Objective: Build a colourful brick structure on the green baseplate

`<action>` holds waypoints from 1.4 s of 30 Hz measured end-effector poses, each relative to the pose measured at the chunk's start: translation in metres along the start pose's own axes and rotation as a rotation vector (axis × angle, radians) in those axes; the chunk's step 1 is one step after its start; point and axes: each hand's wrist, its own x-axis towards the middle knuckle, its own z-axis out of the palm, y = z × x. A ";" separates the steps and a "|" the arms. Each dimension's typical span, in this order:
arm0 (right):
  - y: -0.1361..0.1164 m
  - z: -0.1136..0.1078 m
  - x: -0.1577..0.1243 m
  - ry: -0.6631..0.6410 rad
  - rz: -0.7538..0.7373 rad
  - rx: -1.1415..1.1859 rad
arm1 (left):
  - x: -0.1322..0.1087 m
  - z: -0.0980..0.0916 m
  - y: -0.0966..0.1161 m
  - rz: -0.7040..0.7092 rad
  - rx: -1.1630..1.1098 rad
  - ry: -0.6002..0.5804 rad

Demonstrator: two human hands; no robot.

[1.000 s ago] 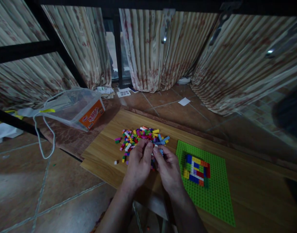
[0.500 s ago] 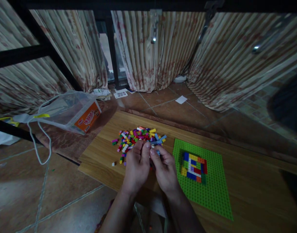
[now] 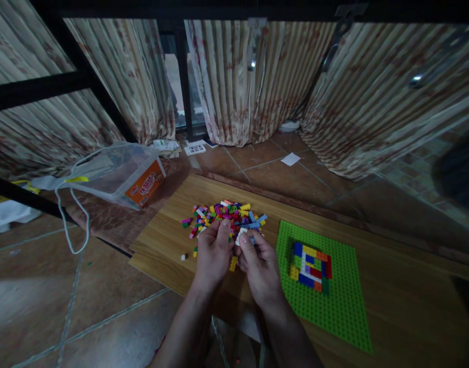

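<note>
A white toy brick [image 3: 241,236] sits pinched between the thumb and fingers of my right hand [image 3: 260,260]. Just beside it, my left hand [image 3: 214,250] is closed, thumb against curled fingers; what it holds, if anything, is hidden. Both hands are over the near side of a pile of loose coloured bricks [image 3: 234,208]. A yellow brick [image 3: 233,263] shows below, between the hands. To the right lies a green baseplate [image 3: 334,312] carrying a low, roughly square build [image 3: 310,267] of blue, yellow, red, orange and white bricks.
The wooden table [image 3: 161,235] runs across to the right. One small white brick [image 3: 184,256] lies apart at its left. On the floor, a clear plastic box [image 3: 119,174] with an orange label rests on its side. Striped curtains [image 3: 234,82] hang behind, and a paper [image 3: 290,159] lies on the tiles.
My hands have moved slightly apart, so the white brick in my right hand and a yellow brick between the hands now show. The whole view has shifted a little.
</note>
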 end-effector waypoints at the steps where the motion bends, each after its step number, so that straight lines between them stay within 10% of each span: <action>1: 0.000 -0.002 0.001 0.019 0.027 -0.006 | 0.003 -0.003 0.000 0.006 0.032 0.019; 11: 0.007 -0.031 0.016 0.232 -0.037 -0.449 | 0.021 -0.037 0.013 0.206 0.766 0.238; 25: 0.006 -0.014 0.013 0.222 -0.115 -0.549 | 0.024 -0.031 0.009 0.250 0.778 0.137; 33: 0.004 -0.004 -0.001 0.149 -0.074 -0.364 | 0.026 -0.055 0.026 0.296 0.109 0.415; 42: 0.017 0.062 -0.054 -0.514 0.094 -0.261 | 0.016 -0.084 0.050 0.310 -0.491 0.636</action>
